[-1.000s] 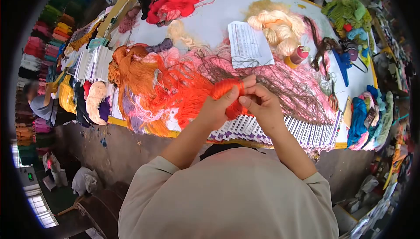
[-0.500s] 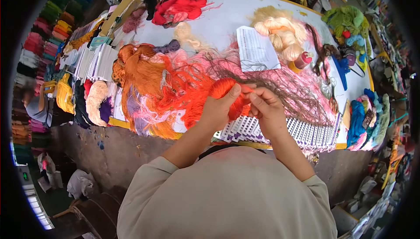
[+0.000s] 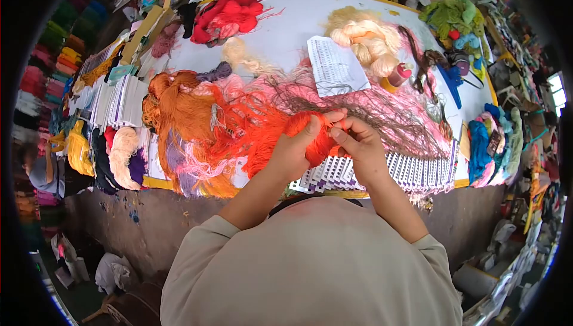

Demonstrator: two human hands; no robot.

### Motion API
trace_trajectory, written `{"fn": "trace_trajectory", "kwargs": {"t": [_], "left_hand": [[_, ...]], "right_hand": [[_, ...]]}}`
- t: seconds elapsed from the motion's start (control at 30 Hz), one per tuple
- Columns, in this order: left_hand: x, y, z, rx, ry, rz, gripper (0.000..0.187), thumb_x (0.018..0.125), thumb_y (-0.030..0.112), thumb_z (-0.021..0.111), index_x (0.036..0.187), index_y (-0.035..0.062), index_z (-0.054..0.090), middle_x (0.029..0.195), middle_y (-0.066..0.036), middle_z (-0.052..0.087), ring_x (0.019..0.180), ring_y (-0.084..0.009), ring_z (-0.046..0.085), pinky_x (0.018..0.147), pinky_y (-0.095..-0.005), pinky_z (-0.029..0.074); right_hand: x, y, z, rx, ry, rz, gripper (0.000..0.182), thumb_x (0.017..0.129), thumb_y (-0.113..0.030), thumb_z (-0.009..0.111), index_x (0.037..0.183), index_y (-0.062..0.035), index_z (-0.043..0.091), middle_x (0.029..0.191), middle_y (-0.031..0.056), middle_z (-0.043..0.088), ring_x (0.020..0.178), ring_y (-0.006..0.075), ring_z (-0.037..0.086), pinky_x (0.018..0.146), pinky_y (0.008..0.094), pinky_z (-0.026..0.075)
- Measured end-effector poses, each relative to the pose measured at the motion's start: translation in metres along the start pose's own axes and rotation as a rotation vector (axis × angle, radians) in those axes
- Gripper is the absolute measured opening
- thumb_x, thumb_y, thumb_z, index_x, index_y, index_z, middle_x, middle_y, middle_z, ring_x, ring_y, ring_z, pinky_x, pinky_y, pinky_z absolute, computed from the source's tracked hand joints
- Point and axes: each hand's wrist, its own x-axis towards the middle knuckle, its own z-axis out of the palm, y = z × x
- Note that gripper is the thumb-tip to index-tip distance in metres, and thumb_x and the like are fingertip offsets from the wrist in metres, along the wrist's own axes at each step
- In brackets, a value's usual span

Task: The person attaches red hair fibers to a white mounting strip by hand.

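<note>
Bright orange-red yarn (image 3: 262, 141) lies in a loose skein at the table's near side, its end bunched up between my hands. My left hand (image 3: 296, 150) is closed around this bunch, thumb on top. At the bunch's right end, my right hand (image 3: 360, 145) pinches orange-red strands between thumb and fingers. The fingertips of both hands nearly meet there. Beneath my hands, punched cards with purple edges (image 3: 412, 171) line the near table edge. Pink and brown loose threads (image 3: 382, 117) spread out just beyond them.
Orange-brown yarn (image 3: 179, 102) is heaped to the left, near stacked cards (image 3: 119, 102). Farther back are red yarn (image 3: 230, 16), a printed sheet (image 3: 337, 66), cream skeins (image 3: 370, 39) and a thread cone (image 3: 399, 75). Blue scissors-like handles (image 3: 450, 84) lie right. A person (image 3: 45, 168) stands far left.
The camera view has shifted slightly, so the table sits a little farther left. My right fingers have closed in on the strands; my left hand still grips the yarn.
</note>
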Motion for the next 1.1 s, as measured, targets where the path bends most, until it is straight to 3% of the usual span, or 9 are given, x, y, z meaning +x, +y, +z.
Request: {"fn": "trace_trajectory", "kwargs": {"t": [0.43, 0.57, 0.7, 0.77, 0.8, 0.9, 1.0, 1.07, 1.1], "left_hand": [[0.026, -0.033, 0.026, 0.096, 0.079, -0.013, 0.026, 0.097, 0.014, 0.055, 0.115, -0.0034, 0.062, 0.120, -0.013, 0.062, 0.107, -0.0191, 0.060, 0.090, -0.0333, 0.050], [0.046, -0.052, 0.036, 0.214, 0.137, -0.097, 0.024, 0.099, 0.018, 0.052, 0.106, -0.0021, 0.063, 0.114, -0.014, 0.065, 0.101, -0.0191, 0.062, 0.089, -0.0324, 0.050], [0.057, -0.033, -0.008, -0.051, 0.071, -0.280, 0.024, 0.099, 0.025, 0.053, 0.099, 0.0025, 0.060, 0.092, -0.010, 0.066, 0.076, -0.0160, 0.063, 0.062, -0.0273, 0.051], [0.060, -0.030, -0.064, -0.102, 0.222, -0.278, 0.023, 0.098, 0.024, 0.053, 0.098, 0.0025, 0.059, 0.090, -0.010, 0.066, 0.075, -0.0153, 0.063, 0.059, -0.0265, 0.050], [0.058, -0.026, -0.089, -0.009, 0.379, -0.257, 0.022, 0.098, 0.023, 0.052, 0.098, 0.0021, 0.059, 0.090, -0.010, 0.066, 0.076, -0.0152, 0.063, 0.059, -0.0262, 0.050], [0.053, -0.002, -0.141, 0.156, 0.652, -0.121, 0.021, 0.099, 0.021, 0.051, 0.099, 0.0011, 0.060, 0.090, -0.009, 0.065, 0.081, -0.0140, 0.064, 0.057, -0.0231, 0.049], [0.029, 0.029, -0.208, -0.080, 0.817, -0.102, 0.023, 0.100, 0.021, 0.049, 0.104, 0.0011, 0.060, 0.086, -0.007, 0.064, 0.073, -0.0100, 0.061, 0.050, -0.0173, 0.044], [0.019, 0.052, -0.197, -0.167, 0.852, 0.094, 0.024, 0.100, 0.021, 0.048, 0.107, 0.0013, 0.059, 0.077, -0.001, 0.059, 0.059, -0.0063, 0.051, 0.045, -0.0148, 0.039], [0.024, 0.047, -0.177, -0.136, 0.832, 0.123, 0.027, 0.100, 0.020, 0.049, 0.117, 0.0001, 0.055, 0.070, 0.003, 0.052, 0.050, -0.0044, 0.038, 0.044, -0.0151, 0.034]], "right_hand": [[-0.013, -0.011, -0.051, 0.324, -0.031, 0.071, 0.006, 0.094, -0.012, 0.059, 0.095, -0.0071, 0.062, 0.081, -0.0007, 0.063, 0.061, 0.0033, 0.049, 0.057, 0.0207, 0.046], [-0.022, -0.017, -0.083, -0.068, -0.197, 0.053, 0.013, 0.098, -0.015, 0.054, 0.094, -0.0046, 0.059, 0.077, -0.0021, 0.053, 0.066, 0.0054, 0.050, 0.061, 0.0222, 0.046], [-0.017, 0.001, -0.178, -0.590, 0.379, -0.512, 0.012, 0.097, -0.015, 0.056, 0.096, -0.0043, 0.060, 0.090, 0.0005, 0.057, 0.084, 0.0075, 0.054, 0.074, 0.0229, 0.046], [-0.015, 0.005, -0.246, -0.484, 0.664, -0.399, 0.029, 0.101, -0.030, 0.047, 0.098, -0.0034, 0.059, 0.106, 0.0066, 0.064, 0.102, 0.0168, 0.059, 0.093, 0.0345, 0.048], [-0.019, 0.008, -0.277, -0.002, 0.666, -0.308, 0.033, 0.101, -0.034, 0.046, 0.100, -0.0032, 0.057, 0.105, 0.0093, 0.064, 0.103, 0.0206, 0.061, 0.095, 0.0367, 0.048], [-0.058, 0.026, -0.410, 0.555, 0.422, -0.302, 0.008, 0.093, -0.020, 0.061, 0.095, -0.0124, 0.058, 0.083, -0.0028, 0.063, 0.081, 0.0122, 0.062, 0.080, 0.0289, 0.051], [-0.091, 0.048, -0.560, 0.369, 0.689, -0.277, 0.013, 0.092, -0.011, 0.055, 0.079, -0.0115, 0.053, 0.067, -0.0037, 0.050, 0.062, 0.0100, 0.050, 0.063, 0.0245, 0.045], [-0.140, -0.003, -0.642, -0.343, 1.266, -0.317, 0.017, 0.095, -0.021, 0.051, 0.085, -0.0087, 0.058, 0.064, 0.0022, 0.053, 0.059, 0.0131, 0.052, 0.058, 0.0315, 0.046], [-0.141, -0.021, -0.631, -1.226, 1.577, -0.351, 0.022, 0.094, -0.021, 0.052, 0.094, -0.0025, 0.063, 0.069, 0.0087, 0.061, 0.065, 0.0200, 0.059, 0.063, 0.0348, 0.048]]}}
